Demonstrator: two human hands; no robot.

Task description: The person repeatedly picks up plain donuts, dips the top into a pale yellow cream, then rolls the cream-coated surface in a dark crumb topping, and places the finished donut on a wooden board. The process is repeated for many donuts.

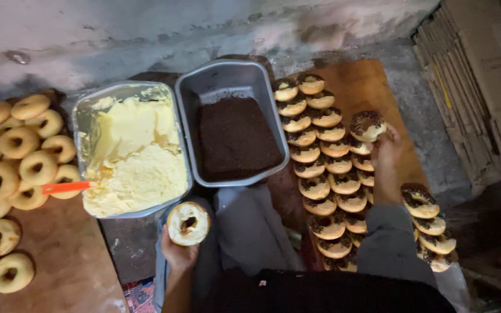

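Wooden boards (59, 255) are laid at both sides, with plain doughnuts (18, 168) spread on the left one and rows of chocolate-sprinkled doughnuts (326, 168) stacked on the right one. Between them two metal trays are set side by side, the cream tray (131, 150) with an orange-handled spatula (65, 187) stuck in it and the sprinkle tray (233, 124) beside it. A cream-coated doughnut (188, 223) is gripped from below by the left hand (178, 255) in front of the trays, while a sprinkled doughnut (367, 126) is pinched in the fingers of the right hand (385, 152) over the rows.
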